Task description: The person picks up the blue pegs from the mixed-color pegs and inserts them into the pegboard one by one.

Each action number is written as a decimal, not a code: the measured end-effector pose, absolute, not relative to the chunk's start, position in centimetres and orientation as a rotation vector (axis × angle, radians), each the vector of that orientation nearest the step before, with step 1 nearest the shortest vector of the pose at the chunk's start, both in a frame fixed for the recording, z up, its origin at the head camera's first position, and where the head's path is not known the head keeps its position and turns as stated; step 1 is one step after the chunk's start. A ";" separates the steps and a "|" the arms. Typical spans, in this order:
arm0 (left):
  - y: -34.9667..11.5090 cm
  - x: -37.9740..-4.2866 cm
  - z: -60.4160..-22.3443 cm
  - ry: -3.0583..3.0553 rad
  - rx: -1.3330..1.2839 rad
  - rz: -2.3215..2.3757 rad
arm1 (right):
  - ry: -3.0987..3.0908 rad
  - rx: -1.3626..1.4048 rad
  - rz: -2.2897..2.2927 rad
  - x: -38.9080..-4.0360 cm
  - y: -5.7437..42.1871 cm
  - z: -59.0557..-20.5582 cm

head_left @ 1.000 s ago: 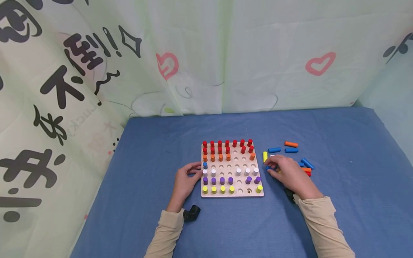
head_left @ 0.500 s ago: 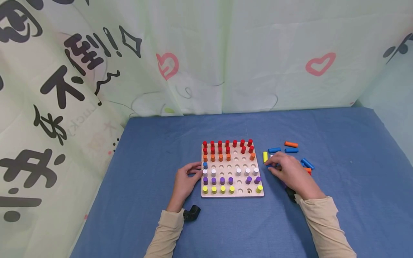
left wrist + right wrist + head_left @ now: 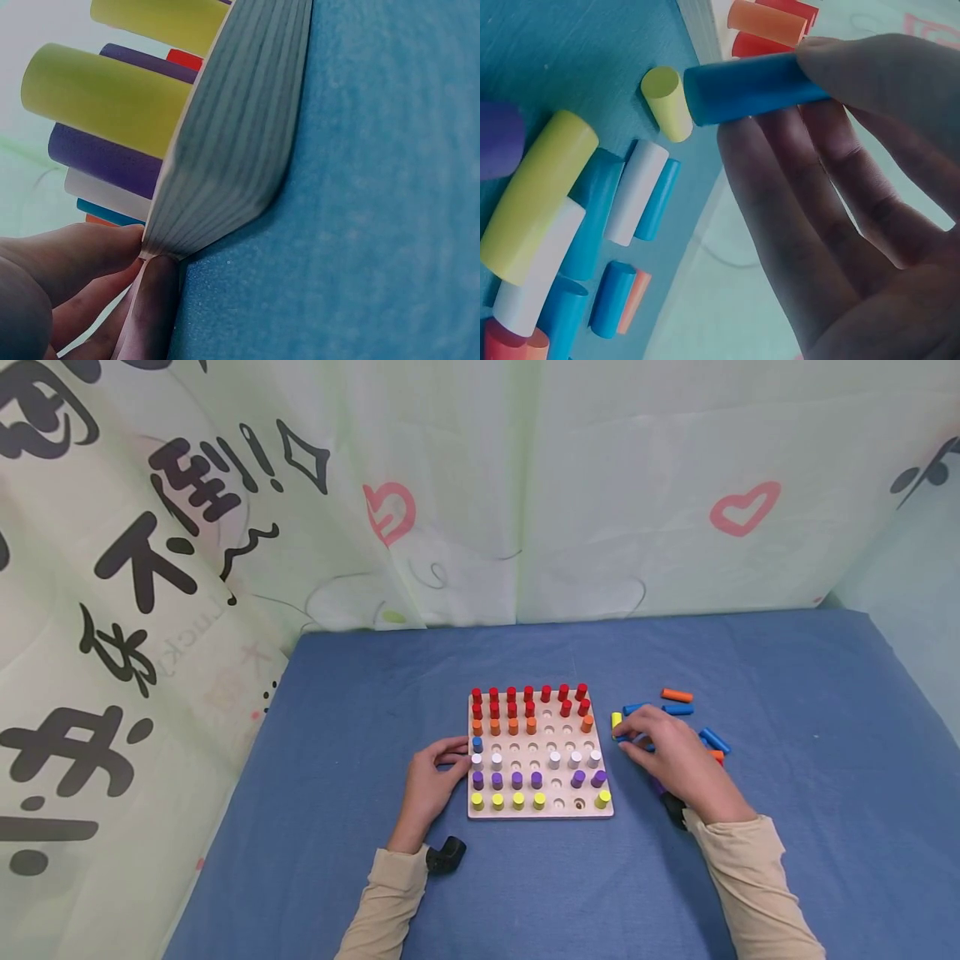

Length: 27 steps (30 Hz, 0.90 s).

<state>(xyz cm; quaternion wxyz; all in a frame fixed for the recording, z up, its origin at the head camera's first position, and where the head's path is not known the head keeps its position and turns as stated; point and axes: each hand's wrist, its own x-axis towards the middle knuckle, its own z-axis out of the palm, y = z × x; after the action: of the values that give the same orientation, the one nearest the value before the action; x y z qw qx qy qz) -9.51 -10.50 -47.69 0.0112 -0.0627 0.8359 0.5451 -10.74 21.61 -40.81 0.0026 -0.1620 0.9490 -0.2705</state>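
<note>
Holds a blue peg (image 3: 750,88) pinched in the right hand (image 3: 681,764) between thumb and fingertips, just right of the pegboard (image 3: 542,753), long axis crossing the fingertips, free end pointing away from the thumb. Grips the pegboard's left edge with the left hand (image 3: 430,783). Has a yellow peg (image 3: 617,721) lying beside the pegboard's right edge. Shows two loose white pegs (image 3: 637,192) right of the pegboard only in the right wrist view.

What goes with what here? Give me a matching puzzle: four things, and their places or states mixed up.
1. Left hand
2. Right hand
3. Standing red pegs
4. Standing yellow pegs

A. Nearest row on the board
B. Holding a blue peg
C. Touching the board's left edge
D. Two farthest rows on the board

Pairs: 1-C, 2-B, 3-D, 4-A
</note>
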 end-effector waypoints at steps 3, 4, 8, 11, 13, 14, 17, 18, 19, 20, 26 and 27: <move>-10.5 -9.5 -47.7 2.607 -0.200 1.695 | 2.986 -0.515 -0.847 -10.7 21.4 -40.7; -10.5 -9.5 -47.7 2.606 -0.200 1.695 | 2.987 -0.518 -0.848 -10.7 21.4 -40.7; -10.5 -9.5 -47.6 2.599 -0.197 1.705 | 2.994 -0.525 -0.868 -10.7 21.3 -40.6; -10.5 -9.5 -47.6 2.597 -0.200 1.707 | 2.997 -0.525 -0.887 -10.7 21.2 -40.5; -10.5 -9.4 -47.6 2.597 -0.203 1.704 | 2.997 -0.524 -0.899 -10.7 21.1 -40.4; -10.5 -9.4 -47.6 2.599 -0.203 1.702 | 2.997 -0.523 -0.902 -10.7 21.0 -40.3; -10.5 -9.4 -47.6 2.602 -0.208 1.699 | 2.998 -0.522 -0.915 -10.8 20.8 -40.2; -10.5 -9.4 -47.5 2.603 -0.209 1.699 | 2.999 -0.522 -0.916 -10.8 20.8 -40.2; -10.5 -9.4 -47.5 2.605 -0.211 1.698 | 3.000 -0.521 -0.916 -10.8 20.7 -40.2; -10.5 -9.5 -47.5 2.606 -0.212 1.698 | 3.000 -0.521 -0.918 -10.8 20.7 -40.1; -10.5 -9.4 -47.5 2.604 -0.214 1.694 | 3.000 -0.515 -0.920 -10.7 20.3 -39.9; -10.5 -9.4 -47.5 2.604 -0.213 1.694 | 3.000 -0.512 -0.921 -10.7 20.3 -39.8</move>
<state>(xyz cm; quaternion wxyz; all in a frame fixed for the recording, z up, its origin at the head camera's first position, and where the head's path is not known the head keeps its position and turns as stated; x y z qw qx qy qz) -9.44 -10.48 -47.52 0.0140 -0.0683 0.8362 0.5439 -10.69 20.27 -39.81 -0.0190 -0.1611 0.9433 -0.2896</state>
